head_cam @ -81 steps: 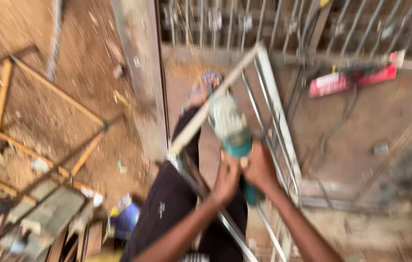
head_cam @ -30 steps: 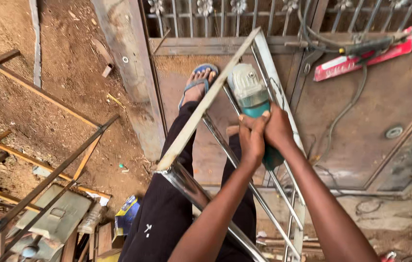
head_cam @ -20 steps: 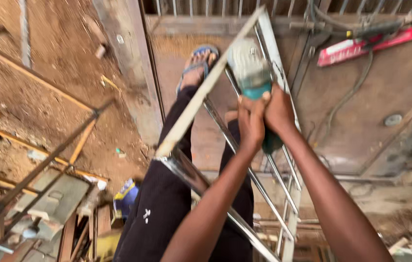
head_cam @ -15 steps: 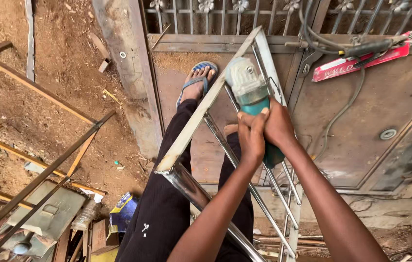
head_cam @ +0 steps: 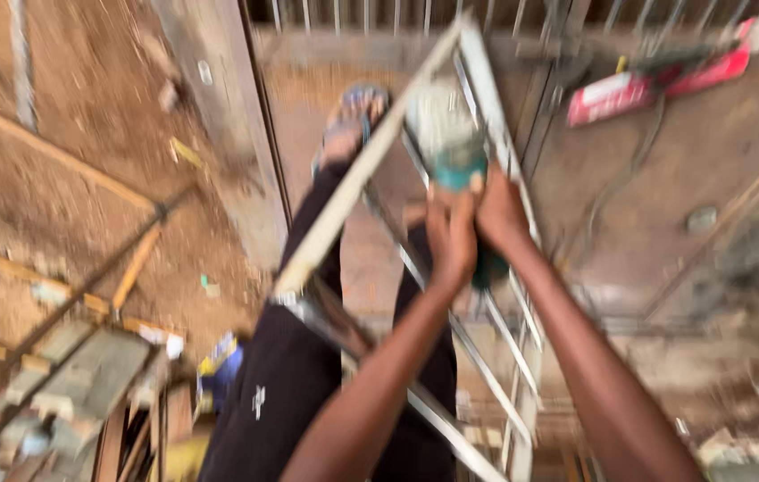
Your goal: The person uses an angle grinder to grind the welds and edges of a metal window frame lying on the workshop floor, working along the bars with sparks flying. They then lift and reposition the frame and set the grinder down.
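To the left of the fingers, bare earth is lying scattered with rusty metal frames point(head_cam: 58, 295) and scrap, blurred by head motion. A sandalled foot point(head_cam: 350, 120) is bracing against the pale outer bar of a metal grille frame point(head_cam: 353, 192), just left of and beyond the fingers.

The left hand point(head_cam: 451, 241) and the right hand point(head_cam: 500, 210) are both wrapping closed around the teal body of an angle grinder point(head_cam: 446, 143), the two touching each other, so neither is nearer. The grinder's long axis is running away from the fingers, its pale head pointing forward and resting against or just over the frame; the blur is hiding actual contact. The frame's thin rods are slanting down beneath the wrists.

To the right of the fingers, a red tool point(head_cam: 656, 80) with a cable is lying well apart on the concrete floor point(head_cam: 710, 152), leaving open room there.
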